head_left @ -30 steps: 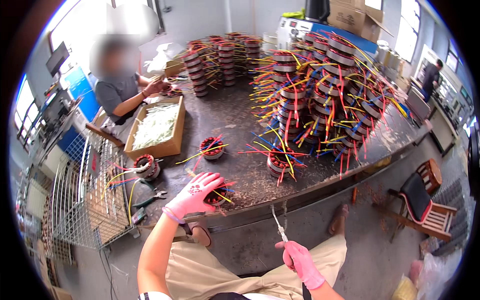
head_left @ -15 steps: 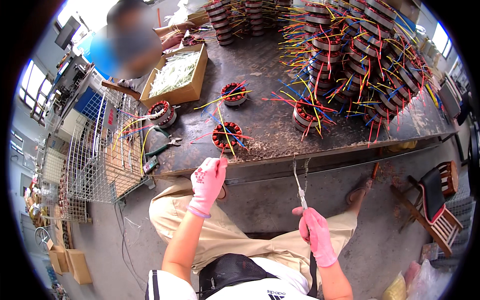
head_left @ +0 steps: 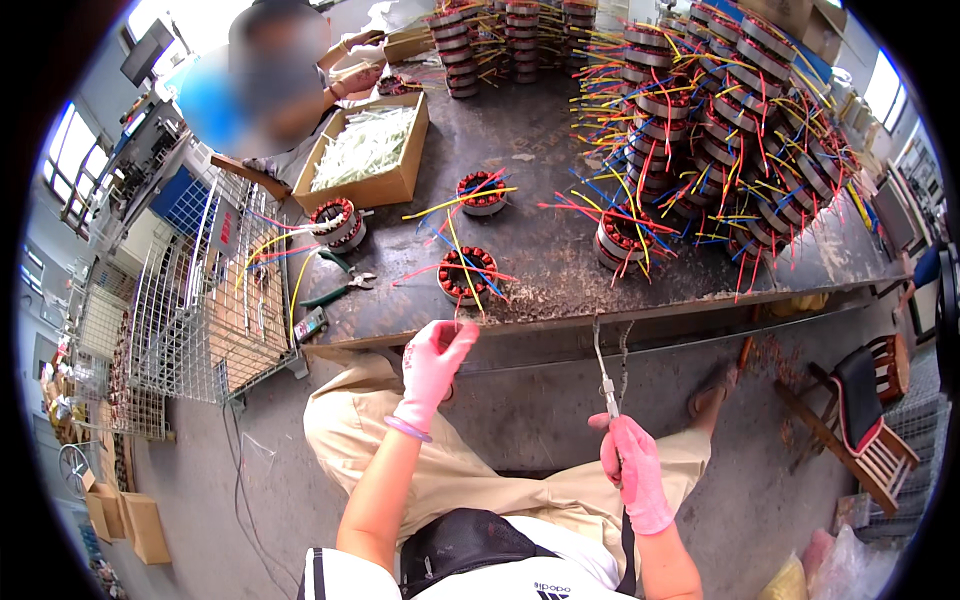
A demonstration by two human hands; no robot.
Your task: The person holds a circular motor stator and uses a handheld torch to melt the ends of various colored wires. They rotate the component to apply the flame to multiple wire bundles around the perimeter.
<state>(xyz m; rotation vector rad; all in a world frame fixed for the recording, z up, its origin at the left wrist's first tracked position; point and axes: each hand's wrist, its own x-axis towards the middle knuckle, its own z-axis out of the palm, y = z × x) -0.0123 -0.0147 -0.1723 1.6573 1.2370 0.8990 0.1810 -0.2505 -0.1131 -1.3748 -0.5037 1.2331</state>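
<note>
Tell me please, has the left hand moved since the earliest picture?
Yes. Judged against the table's front edge, the left hand moved backward, from over the tabletop to mostly outside that edge.

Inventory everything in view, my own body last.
Worn table: one, dark, centre
Loose ring-shaped wound stators: four, red and silver, on table
Stacked stators: many, silver, table's far side and right
Cardboard box of white tubes: one, brown, table's left
Metal pliers: one, green-handled, table's left
Wire-mesh crates: several, grey, left
Slatted wooden chair: one, brown and black, right
Co-worker: one, dark top, upper left
Slim metal tool: one, grey, table's front edge
Left hand: one, pink-gloved, below nearest stator
Right hand: one, pink-gloved, around tool
</note>
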